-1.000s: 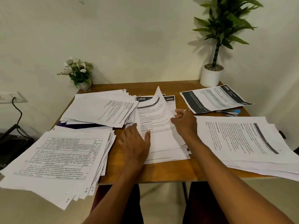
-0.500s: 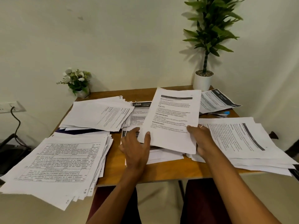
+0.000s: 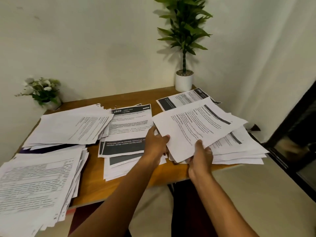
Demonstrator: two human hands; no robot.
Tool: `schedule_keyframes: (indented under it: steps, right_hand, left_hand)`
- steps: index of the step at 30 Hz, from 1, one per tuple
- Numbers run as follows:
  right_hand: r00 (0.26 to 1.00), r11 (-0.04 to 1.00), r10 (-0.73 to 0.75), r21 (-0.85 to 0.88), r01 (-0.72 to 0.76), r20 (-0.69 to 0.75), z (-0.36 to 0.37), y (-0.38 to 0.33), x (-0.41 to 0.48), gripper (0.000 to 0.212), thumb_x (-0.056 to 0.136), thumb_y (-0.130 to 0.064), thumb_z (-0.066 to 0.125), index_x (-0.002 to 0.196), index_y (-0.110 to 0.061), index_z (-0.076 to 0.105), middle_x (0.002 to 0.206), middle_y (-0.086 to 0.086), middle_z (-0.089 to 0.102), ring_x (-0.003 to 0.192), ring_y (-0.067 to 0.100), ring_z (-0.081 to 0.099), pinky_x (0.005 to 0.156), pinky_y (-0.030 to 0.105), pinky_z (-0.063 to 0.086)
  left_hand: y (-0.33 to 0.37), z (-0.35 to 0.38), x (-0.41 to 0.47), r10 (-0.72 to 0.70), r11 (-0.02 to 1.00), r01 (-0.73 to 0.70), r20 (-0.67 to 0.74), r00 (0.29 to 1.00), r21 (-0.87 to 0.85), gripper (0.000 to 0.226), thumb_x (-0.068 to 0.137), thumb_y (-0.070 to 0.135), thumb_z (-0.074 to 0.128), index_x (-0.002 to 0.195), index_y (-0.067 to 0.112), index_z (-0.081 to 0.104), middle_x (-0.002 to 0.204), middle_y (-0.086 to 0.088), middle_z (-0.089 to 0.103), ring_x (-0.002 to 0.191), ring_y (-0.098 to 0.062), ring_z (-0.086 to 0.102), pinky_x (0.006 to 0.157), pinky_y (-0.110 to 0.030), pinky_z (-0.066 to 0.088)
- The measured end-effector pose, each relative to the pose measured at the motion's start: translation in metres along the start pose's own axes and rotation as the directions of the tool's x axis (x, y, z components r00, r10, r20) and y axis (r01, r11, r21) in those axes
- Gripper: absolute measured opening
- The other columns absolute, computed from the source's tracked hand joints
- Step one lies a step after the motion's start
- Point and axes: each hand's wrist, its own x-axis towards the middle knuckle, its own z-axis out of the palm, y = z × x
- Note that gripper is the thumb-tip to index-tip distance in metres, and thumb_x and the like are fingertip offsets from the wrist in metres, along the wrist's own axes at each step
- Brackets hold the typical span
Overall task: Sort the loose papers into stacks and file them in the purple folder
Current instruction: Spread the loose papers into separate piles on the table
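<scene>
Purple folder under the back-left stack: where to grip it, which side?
Grip the purple folder by its near edge, the only strip showing, in the gap between the back-left stack and the front-left stack. Come in low from the left, pinching flat. The back-left stack lies on it, so probably lift that off first.

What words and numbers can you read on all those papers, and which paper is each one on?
"939": dark header of the middle sheet.
"storage container (laundry basket)", I think: dark band lower on it.
A number starting "28", rest blurred: far sheet by the plant pot.
The held sheet in the left hand and right hand, and the other stacks: too blurred to read.
</scene>
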Motion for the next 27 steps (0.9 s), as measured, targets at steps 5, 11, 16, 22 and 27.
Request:
schedule_keyframes:
  steps: [5,11,16,22,27]
  right_hand:
    - [0.998,0.998,0.065,-0.009,-0.065,0.027,-0.008,-0.009,0.003,0.03,0.104,-0.045,0.051,0.121,-0.022,0.059,0.097,0.005,0.077,0.082,0.02,0.076,0.068,0.042,0.063]
    - [0.993,0.988,0.101,-0.121,-0.093,0.061,-0.01,-0.02,-0.003,0.065,0.092,-0.078,0.03,0.065,-0.021,0.047,0.051,0.002,0.032,0.041,0.013,0.028,0.041,0.02,0.022]
    - [0.973,0.985,-0.073,-0.139,0.105,0.219,0.006,-0.02,-0.014,0.068,0.086,-0.076,0.029,0.054,-0.017,0.04,0.049,0.005,0.033,0.038,0.014,0.028,0.044,0.02,0.023]
    - [0.92,0.857,-0.151,-0.416,0.305,0.363,0.04,-0.002,-0.011,0.049,0.103,-0.049,0.045,0.069,-0.015,0.053,0.058,0.004,0.055,0.046,0.012,0.053,0.05,0.022,0.044]
    - [0.814,0.673,-0.157,-0.543,0.502,0.559,0.08,0.027,-0.01,0.02,0.098,-0.043,0.061,0.095,-0.024,0.066,0.095,-0.01,0.072,0.088,0.015,0.07,0.068,0.016,0.058]
  left_hand:
    - [0.001,0.016,0.022,0.147,0.922,-0.169,0.09,0.985,0.348,0.052,0.096,0.019,0.069,0.145,0.021,0.051,0.145,0.0,0.058,0.128,-0.027,0.06,0.099,-0.043,0.056]
    - [-0.002,0.029,0.038,0.208,0.696,-0.238,0.126,0.97,0.678,0.049,0.098,0.028,0.066,0.144,0.019,0.052,0.144,-0.006,0.058,0.121,-0.028,0.063,0.098,-0.036,0.055]
    - [-0.007,0.028,0.029,0.291,0.623,-0.319,0.167,0.942,0.714,0.064,0.097,0.037,0.066,0.154,0.028,0.038,0.151,0.0,0.051,0.128,-0.027,0.059,0.097,-0.034,0.05]
    - [-0.011,-0.025,0.029,0.373,0.647,-0.272,0.016,0.928,0.712,0.055,0.098,0.052,0.057,0.147,0.031,0.045,0.15,-0.001,0.05,0.127,-0.023,0.056,0.104,-0.043,0.05]
    - [-0.031,-0.107,0.037,0.54,0.517,-0.186,-0.15,0.828,0.836,0.044,0.096,0.04,0.062,0.137,0.026,0.056,0.144,-0.004,0.053,0.131,-0.026,0.047,0.107,-0.047,0.044]
